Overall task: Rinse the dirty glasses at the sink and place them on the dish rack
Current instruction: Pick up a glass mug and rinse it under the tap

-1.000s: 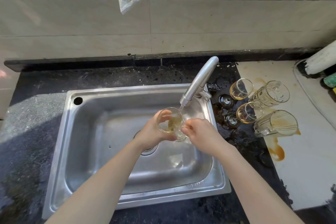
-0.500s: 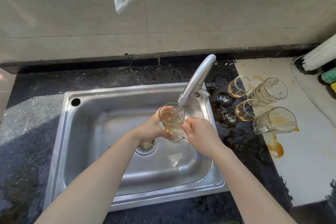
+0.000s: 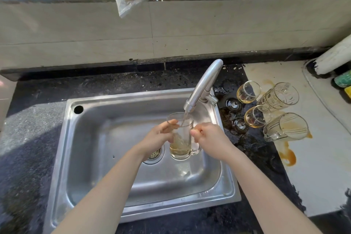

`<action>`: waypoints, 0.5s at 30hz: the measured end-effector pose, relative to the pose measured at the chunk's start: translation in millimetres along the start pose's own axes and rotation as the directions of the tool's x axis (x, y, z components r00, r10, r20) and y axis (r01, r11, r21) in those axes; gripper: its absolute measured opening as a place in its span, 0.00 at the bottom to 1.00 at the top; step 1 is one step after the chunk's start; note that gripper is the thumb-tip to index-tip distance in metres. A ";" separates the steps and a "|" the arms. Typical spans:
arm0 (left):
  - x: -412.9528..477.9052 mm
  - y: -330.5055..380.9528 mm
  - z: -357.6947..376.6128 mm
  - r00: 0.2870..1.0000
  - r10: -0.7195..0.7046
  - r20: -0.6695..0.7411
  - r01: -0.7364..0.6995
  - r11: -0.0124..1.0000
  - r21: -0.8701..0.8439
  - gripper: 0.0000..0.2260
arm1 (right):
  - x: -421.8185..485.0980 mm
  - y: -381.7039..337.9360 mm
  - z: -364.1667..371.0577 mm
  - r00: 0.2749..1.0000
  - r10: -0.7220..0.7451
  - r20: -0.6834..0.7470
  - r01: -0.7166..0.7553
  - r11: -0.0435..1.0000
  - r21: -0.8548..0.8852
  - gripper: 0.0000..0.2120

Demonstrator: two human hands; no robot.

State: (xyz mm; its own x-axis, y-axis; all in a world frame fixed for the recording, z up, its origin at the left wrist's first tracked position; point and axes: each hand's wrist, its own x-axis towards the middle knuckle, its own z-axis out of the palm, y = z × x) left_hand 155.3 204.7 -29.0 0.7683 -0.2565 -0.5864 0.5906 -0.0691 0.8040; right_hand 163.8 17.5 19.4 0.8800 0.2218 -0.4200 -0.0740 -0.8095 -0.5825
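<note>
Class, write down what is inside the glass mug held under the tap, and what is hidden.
Inside the glass mug: a thin stream from the tap and yellowish liquid below. The left hand covers part of its wall.

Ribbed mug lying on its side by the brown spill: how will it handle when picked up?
Likely slippery: the ribbed mug lies in a brown spill. Clear glass, so probably fragile and fairly heavy. Its low handle should limit rolling.

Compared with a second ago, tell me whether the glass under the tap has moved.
Yes. The glass has tipped upright, its base now lower below the faucet spout.
</note>
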 end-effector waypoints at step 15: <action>-9.7 -10.1 2.5 0.983 -0.151 -0.103 0.155 0.987 0.031 0.22 | -7.1 -2.4 17.2 0.989 0.087 0.123 -0.093 0.995 0.045 0.17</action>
State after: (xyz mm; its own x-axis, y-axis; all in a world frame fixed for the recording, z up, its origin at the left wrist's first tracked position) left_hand 141.3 205.5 -31.2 0.6915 -0.1426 -0.7081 0.6945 -0.1380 0.7061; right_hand 149.7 27.2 11.8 0.8059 0.2156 -0.5514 -0.1766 -0.8014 -0.5715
